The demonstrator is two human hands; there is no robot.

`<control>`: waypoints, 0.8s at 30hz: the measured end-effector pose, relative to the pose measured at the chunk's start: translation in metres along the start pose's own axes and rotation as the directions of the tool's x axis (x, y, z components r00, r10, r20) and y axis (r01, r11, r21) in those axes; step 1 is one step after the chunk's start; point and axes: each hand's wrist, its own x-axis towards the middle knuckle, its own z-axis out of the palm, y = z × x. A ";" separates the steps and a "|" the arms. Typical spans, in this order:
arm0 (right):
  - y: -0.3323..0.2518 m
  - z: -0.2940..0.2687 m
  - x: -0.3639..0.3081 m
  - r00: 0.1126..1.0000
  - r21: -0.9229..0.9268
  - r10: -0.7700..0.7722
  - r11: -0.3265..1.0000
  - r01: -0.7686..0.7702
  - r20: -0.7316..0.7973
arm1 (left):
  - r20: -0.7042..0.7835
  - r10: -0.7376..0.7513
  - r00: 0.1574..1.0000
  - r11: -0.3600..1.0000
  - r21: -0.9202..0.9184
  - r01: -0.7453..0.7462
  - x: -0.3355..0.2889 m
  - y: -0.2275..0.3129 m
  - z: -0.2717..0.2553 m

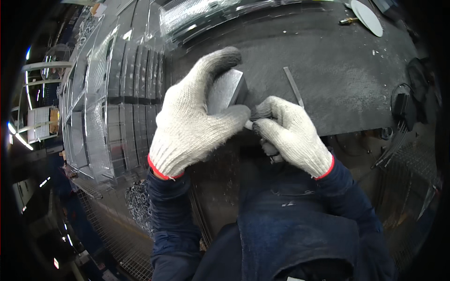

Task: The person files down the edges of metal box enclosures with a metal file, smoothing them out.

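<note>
Currently, in the head view, note gloved left hand with fingers set wide and curved around grey metal box, thumb along its near side. Find box near the front edge of dark table; cannot tell whether resting on it. Record gloved right hand just beside, fingers narrowed on small pale piece, mostly hidden. Observe on table thin grey strip beyond right hand; farther off to the right, white disc. To the left, see upright grey panels in rows; below, tangled metal pieces near left sleeve.
</note>
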 end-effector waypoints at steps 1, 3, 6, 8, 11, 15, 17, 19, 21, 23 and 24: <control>-0.010 0.001 -0.002 0.998 0.017 0.062 0.998 -0.062 -0.027 | 0.012 0.005 1.000 1.000 0.026 -0.006 0.000 0.003 0.001; 0.017 -0.002 0.014 0.944 -0.171 -0.312 0.941 0.292 -0.105 | 0.038 0.027 0.999 0.998 0.059 -0.029 0.006 0.006 0.003; 0.010 -0.002 0.020 0.740 -0.414 -0.664 0.707 0.574 -0.108 | -0.133 0.379 0.916 0.910 0.231 -0.343 0.010 -0.003 0.003; -0.002 -0.006 0.022 0.756 -0.273 -0.627 0.773 0.573 -0.188 | -0.246 0.369 0.896 0.929 0.116 -0.350 0.008 0.002 0.004; -0.004 -0.005 0.028 0.703 -0.283 -0.685 0.724 0.629 -0.190 | -0.352 0.351 0.868 0.936 0.100 -0.337 -0.004 -0.015 0.011; 0.003 -0.003 0.031 0.672 -0.362 -0.731 0.663 0.656 -0.122 | -0.481 0.222 0.848 0.970 0.021 -0.241 -0.033 -0.041 0.018; 0.007 0.001 0.029 0.650 -0.425 -0.754 0.622 0.657 -0.099 | -0.513 0.160 0.843 0.980 -0.024 -0.200 -0.041 -0.043 0.019; 0.002 -0.002 0.024 0.577 -0.530 -0.816 0.479 0.700 0.024 | -0.522 0.089 0.848 0.976 -0.125 -0.179 -0.041 -0.039 0.017; 0.004 -0.005 0.007 0.670 -0.473 -0.742 0.586 0.658 0.012 | -0.493 0.133 0.860 0.981 -0.058 -0.185 -0.046 -0.047 0.016; -0.010 0.003 -0.018 0.890 -0.379 -0.454 0.820 0.430 0.027 | -0.475 0.117 0.872 0.990 -0.018 -0.143 -0.053 -0.046 0.016; 0.000 0.004 -0.019 0.719 -0.481 -0.694 0.618 0.622 0.037 | -0.476 0.113 0.872 0.989 -0.027 -0.144 -0.055 -0.047 0.018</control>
